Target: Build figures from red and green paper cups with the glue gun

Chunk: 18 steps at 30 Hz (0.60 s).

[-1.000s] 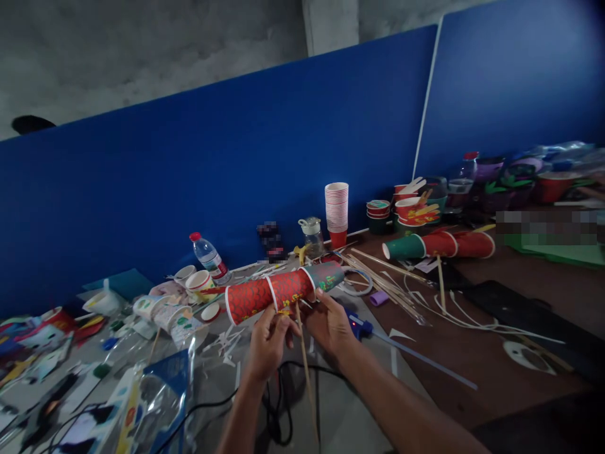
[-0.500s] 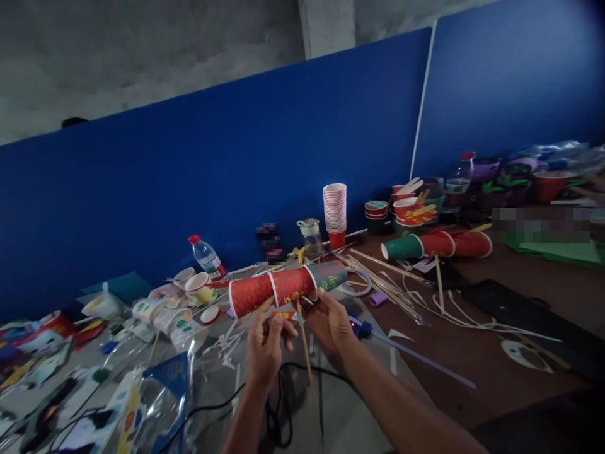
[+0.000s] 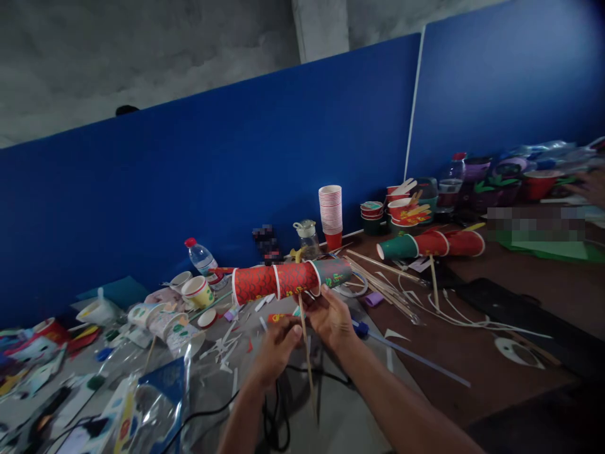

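Three paper cups joined end to end (image 3: 274,282), two red with a scale pattern and one green, lie sideways above the table. A thin wooden stick (image 3: 307,353) runs down from the middle cup. My right hand (image 3: 333,317) grips the joined cups from below, near the green end, with its thumb up against them. Just left of the stick is my left hand (image 3: 278,348), lower than the cups and off them, its fingers bent and thumb apart. Whether its fingertips touch the stick is hard to see.
A similar red and green cup figure (image 3: 432,244) stands on a stick at right. Behind are a tall cup stack (image 3: 331,214), a water bottle (image 3: 201,257) and a glass jar (image 3: 308,238). Scraps, a black cable (image 3: 278,416) and a glue gun's blue part (image 3: 362,328) lie around.
My left hand has dropped away from the underside of the red cups toward the stick. The joined cups have tilted closer to level, still in my right hand.
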### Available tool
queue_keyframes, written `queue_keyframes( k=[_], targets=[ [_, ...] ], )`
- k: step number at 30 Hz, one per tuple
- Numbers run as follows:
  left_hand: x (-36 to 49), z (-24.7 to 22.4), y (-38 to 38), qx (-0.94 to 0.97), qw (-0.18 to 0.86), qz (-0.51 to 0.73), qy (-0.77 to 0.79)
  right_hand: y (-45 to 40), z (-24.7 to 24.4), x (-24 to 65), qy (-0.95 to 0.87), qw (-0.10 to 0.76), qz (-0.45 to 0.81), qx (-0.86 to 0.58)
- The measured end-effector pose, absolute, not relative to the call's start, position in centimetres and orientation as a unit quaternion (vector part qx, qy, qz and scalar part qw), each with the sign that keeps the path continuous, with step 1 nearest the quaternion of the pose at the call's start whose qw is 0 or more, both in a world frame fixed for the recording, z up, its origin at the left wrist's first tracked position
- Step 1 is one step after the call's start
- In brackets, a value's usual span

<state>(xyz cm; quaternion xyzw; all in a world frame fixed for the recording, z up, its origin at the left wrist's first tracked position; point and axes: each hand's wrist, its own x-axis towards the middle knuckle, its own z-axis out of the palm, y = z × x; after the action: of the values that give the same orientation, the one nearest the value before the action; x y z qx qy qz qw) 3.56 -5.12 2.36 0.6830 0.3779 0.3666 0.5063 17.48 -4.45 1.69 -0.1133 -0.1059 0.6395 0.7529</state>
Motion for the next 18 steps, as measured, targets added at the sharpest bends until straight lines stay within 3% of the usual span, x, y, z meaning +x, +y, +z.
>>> queue_keyframes(
  k=[8, 18],
  targets=[
    [3.67, 2.41, -5.55, 0.640, 0.639, 0.275, 0.326, -4.83, 2.08, 17.51, -0.106, 0.752, 0.646, -0.073],
    [3.56, 2.29, -5.13, 0.669, 0.578, 0.349, 0.311, -5.20, 2.00, 17.54, -0.169, 0.721, 0.670, -0.054]
  ],
)
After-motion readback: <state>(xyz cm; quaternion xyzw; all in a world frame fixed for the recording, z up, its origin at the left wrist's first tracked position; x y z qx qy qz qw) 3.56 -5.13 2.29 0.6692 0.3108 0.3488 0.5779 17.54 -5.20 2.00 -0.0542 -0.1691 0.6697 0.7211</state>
